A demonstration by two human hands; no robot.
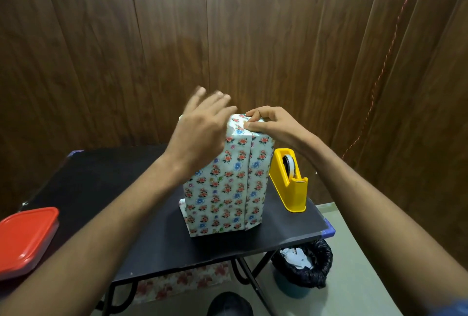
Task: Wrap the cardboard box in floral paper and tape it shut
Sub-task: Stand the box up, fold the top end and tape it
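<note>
Black table (141,234): box (225,184) perhaps under right hand (273,125).

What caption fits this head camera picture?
Two hands fold floral paper atop the upright wrapped box beside a yellow tape dispenser.

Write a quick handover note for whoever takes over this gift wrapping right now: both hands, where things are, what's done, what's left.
Left hand: open, fingers spread and blurred, over the top left of the wrapped box; not gripping.
Right hand: fingers pinching the folded floral paper on the box's top end.
The box stands upright on the black table. The yellow tape dispenser stands just right of it.
Done: the sides are covered, with a vertical seam down the front.
Left: finish folding the top end and tape it. A paper flap sticks out at the bottom left, so the bottom end probably needs closing too.
</note>
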